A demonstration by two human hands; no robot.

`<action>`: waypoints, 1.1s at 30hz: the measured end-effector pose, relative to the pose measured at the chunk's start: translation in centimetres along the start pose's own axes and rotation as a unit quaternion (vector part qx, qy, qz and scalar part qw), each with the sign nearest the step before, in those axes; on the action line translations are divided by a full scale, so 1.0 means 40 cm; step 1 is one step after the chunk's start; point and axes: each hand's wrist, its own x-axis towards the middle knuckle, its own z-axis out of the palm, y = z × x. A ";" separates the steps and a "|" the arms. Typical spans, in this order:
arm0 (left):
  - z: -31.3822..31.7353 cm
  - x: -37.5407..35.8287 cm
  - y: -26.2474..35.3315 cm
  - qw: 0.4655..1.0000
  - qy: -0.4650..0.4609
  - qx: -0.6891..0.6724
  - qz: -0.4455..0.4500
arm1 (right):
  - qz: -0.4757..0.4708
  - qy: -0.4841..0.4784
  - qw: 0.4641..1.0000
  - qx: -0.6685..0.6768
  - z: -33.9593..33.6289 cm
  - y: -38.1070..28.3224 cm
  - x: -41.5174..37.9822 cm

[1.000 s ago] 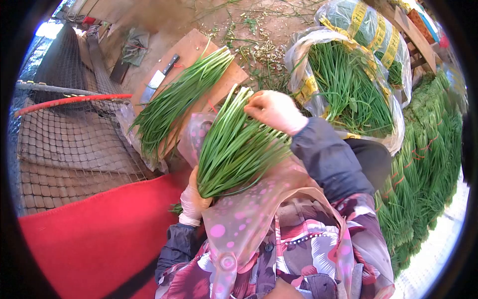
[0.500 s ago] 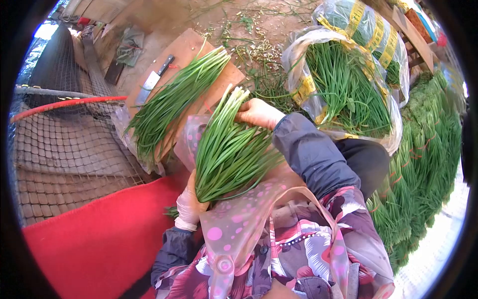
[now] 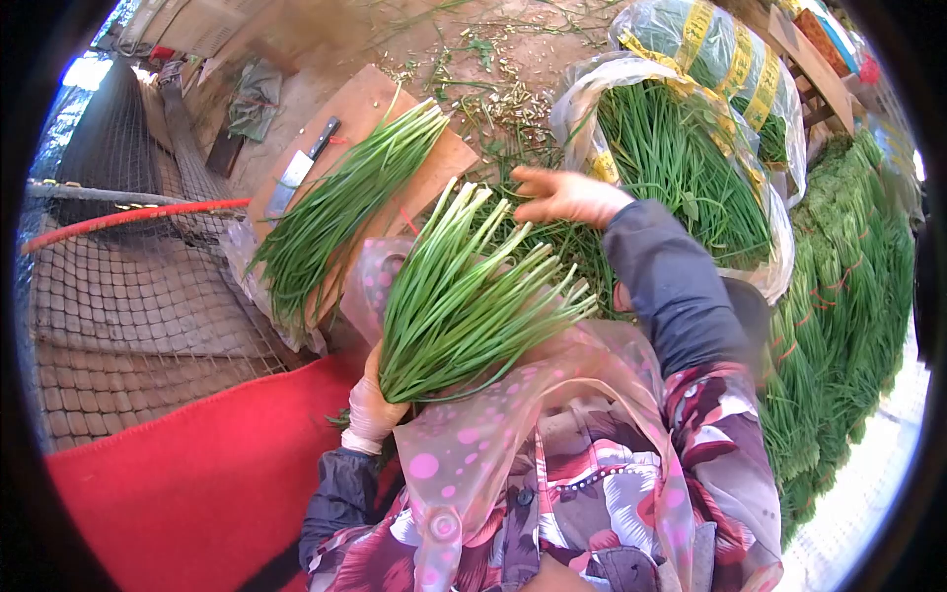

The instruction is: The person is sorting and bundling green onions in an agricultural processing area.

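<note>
A fanned bunch of garlic chives (image 3: 464,316) lies over my lap on a dotted plastic apron (image 3: 464,434), pale stem ends pointing up and right. My left hand (image 3: 373,405), in a thin glove, is wrapped round the leafy end of the bunch. Clear of the stems, my right hand (image 3: 572,197) hovers with fingers apart, holding nothing, between the bunch and an open plastic bag. Another bunch of chives (image 3: 355,197) rests on a wooden board (image 3: 380,94), and beside it lies a cleaver (image 3: 296,176) with a black handle.
The open plastic bag (image 3: 582,109) of loose chives stands at right, with a second bag (image 3: 725,49) behind. Tied chives (image 3: 838,326) are piled along the far right. Trimmings (image 3: 513,104) litter the ground ahead. Red cloth (image 3: 197,474) and netting (image 3: 148,316) lie at left.
My right hand has let go of the stems and moved right and slightly up, its fingers spreading. The bunch in my left hand has fanned out, with more stem ends spread rightward.
</note>
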 end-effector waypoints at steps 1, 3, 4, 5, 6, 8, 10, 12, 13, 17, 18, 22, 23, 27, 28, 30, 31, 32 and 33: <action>-0.003 0.002 0.006 1.000 -0.006 0.013 -0.011 | 0.001 -0.038 0.999 -0.030 0.048 -0.037 -0.003; 0.036 0.013 -0.112 0.999 -0.011 -0.051 -0.007 | -0.013 -0.121 0.992 -0.023 0.116 0.002 0.059; 0.049 0.014 -0.153 0.993 -0.012 -0.119 -0.007 | -0.025 -0.075 0.997 -0.007 0.126 0.009 0.063; 0.034 0.011 -0.115 0.993 -0.013 -0.116 -0.010 | -0.036 -0.031 0.999 0.009 0.136 0.016 0.070; 0.010 0.010 -0.043 0.998 -0.013 -0.066 -0.004 | -0.044 0.025 0.999 -0.009 0.131 0.043 0.090; 0.003 0.006 -0.030 1.000 -0.017 -0.016 0.000 | -0.018 0.098 0.993 0.059 0.095 0.074 0.110; 0.032 0.013 -0.099 0.995 -0.011 -0.094 0.006 | -0.007 0.195 0.976 0.101 0.025 0.038 0.077; 0.008 0.013 -0.029 0.999 -0.017 -0.046 -0.005 | -0.030 0.271 0.954 0.127 -0.055 -0.019 0.028; 0.000 0.012 -0.004 1.000 -0.017 0.003 -0.017 | -0.034 0.297 0.946 0.128 -0.088 -0.048 0.006; 0.042 0.017 -0.121 0.995 -0.016 -0.092 -0.031 | -0.084 0.452 0.874 0.157 -0.166 -0.092 -0.067; 0.026 0.009 -0.065 0.998 -0.015 -0.051 -0.022 | -0.066 0.427 0.895 0.114 -0.176 -0.091 -0.085; 0.012 0.009 0.010 1.000 0.001 0.013 -0.010 | -0.185 0.232 0.927 -0.229 -0.021 -0.104 -0.049; 0.011 0.005 0.020 1.000 -0.001 0.013 -0.012 | -0.241 0.196 0.893 -0.326 0.042 -0.100 -0.023; 0.018 0.002 0.030 0.999 0.006 0.053 -0.010 | -0.046 0.169 0.928 -0.329 0.206 -0.091 0.082; 0.017 -0.001 0.036 0.998 0.007 0.056 -0.019 | -0.087 0.202 0.931 -0.292 0.227 -0.072 0.097; 0.017 -0.003 0.027 0.998 0.007 0.059 -0.028 | -0.099 0.185 0.976 -0.049 0.240 -0.053 0.114; 0.020 -0.001 0.010 0.999 0.008 0.042 -0.018 | -0.104 0.159 0.962 0.195 0.239 -0.044 0.123; 0.022 0.002 0.000 1.000 0.011 0.024 -0.008 | -0.105 0.180 0.931 0.298 0.193 -0.054 0.091; 0.019 0.005 0.003 1.000 0.012 0.022 -0.010 | -0.121 0.247 0.874 0.400 0.153 -0.067 0.082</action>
